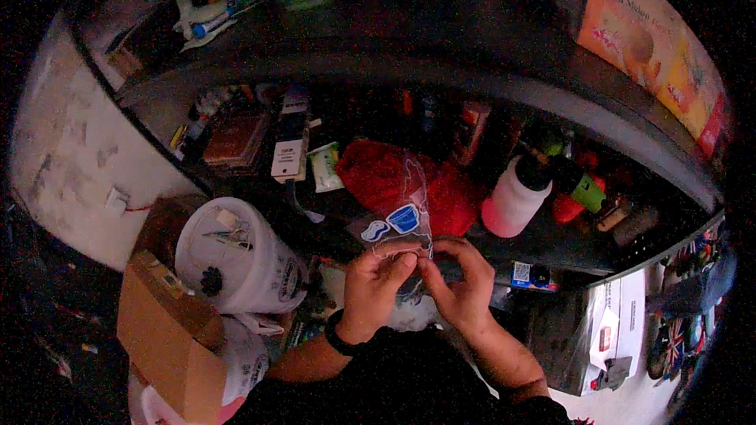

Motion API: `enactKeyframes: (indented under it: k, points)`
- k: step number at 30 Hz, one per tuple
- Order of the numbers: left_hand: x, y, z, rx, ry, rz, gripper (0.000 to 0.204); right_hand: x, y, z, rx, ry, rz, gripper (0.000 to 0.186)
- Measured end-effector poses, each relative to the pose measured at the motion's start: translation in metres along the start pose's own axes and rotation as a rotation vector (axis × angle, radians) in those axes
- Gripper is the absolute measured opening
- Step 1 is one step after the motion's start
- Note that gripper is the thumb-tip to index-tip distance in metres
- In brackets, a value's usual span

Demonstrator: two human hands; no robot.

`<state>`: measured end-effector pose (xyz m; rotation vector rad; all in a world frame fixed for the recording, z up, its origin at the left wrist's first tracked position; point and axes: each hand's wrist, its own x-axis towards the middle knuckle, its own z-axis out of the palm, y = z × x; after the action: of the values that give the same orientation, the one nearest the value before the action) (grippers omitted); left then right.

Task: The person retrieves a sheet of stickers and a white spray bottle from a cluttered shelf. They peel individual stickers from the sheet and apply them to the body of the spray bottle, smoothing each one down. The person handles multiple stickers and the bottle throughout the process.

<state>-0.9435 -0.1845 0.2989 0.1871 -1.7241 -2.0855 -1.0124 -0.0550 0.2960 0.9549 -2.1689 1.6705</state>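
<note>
In front of my body, my left hand [376,282] and my right hand [461,283] meet with fingers and thumbs closed. Between them they pinch a thin clear plastic bag [417,181], which rises crumpled above the fingertips. Two flat blue-and-white pieces show at the bag: a bucket-shaped one [403,219] and a smaller wavy one [375,230]. Whether they lie inside the plastic or behind it I cannot tell. Beyond the bag rests a bunched red cloth-like bundle [370,169]. My left wrist wears a black band.
On the dark lower shelf stand a white-and-pink bottle [516,197], a green-and-white packet [325,167] and a long white box [291,142]. A white bucket [236,256] and an open cardboard box [169,346] are at the left. An orange carton [650,47] stands on the upper shelf.
</note>
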Motion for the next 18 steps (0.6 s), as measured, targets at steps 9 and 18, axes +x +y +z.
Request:
enactKeyframes:
  k: [9, 18]
  points:
    - [-0.011, -0.006, -0.003, 0.264, 0.018, 0.130, 0.020, -0.008, -0.006, -0.005, 0.005, -0.023, 0.037, 0.017]
    - [-0.010, -0.004, -0.001, 0.221, 0.003, 0.130, 0.020, -0.010, -0.001, -0.008, 0.079, -0.018, 0.175, 0.016]
